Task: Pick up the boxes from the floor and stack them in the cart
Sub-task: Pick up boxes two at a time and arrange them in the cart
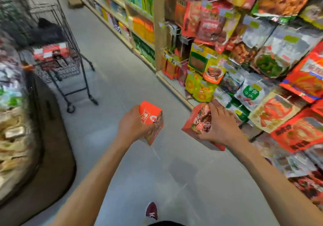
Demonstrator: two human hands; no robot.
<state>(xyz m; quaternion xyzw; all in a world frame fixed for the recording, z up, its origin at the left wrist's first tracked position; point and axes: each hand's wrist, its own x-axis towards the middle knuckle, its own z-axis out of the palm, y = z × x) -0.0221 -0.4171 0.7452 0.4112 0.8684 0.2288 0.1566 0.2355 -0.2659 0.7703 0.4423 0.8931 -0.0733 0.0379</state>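
My left hand (pixel 132 126) grips a red box (pixel 152 117) with a food picture on its side, held above the grey floor. My right hand (pixel 220 126) grips a second red box (pixel 195 122), tilted, its printed face turned up. Both boxes hang in the air in the middle of the aisle. The wire shopping cart (pixel 70 51) stands ahead to the left, well beyond both hands. Several red boxes (pixel 50 51) lie inside it beside a dark bundle (pixel 47 30).
Shelves of packaged snacks (pixel 262 59) line the right side of the aisle. A rounded dark display counter (pixel 43 147) with packets bulges in on the left. A cardboard box (pixel 75 2) sits on the floor far ahead. My shoe (pixel 151 210) is at the bottom.
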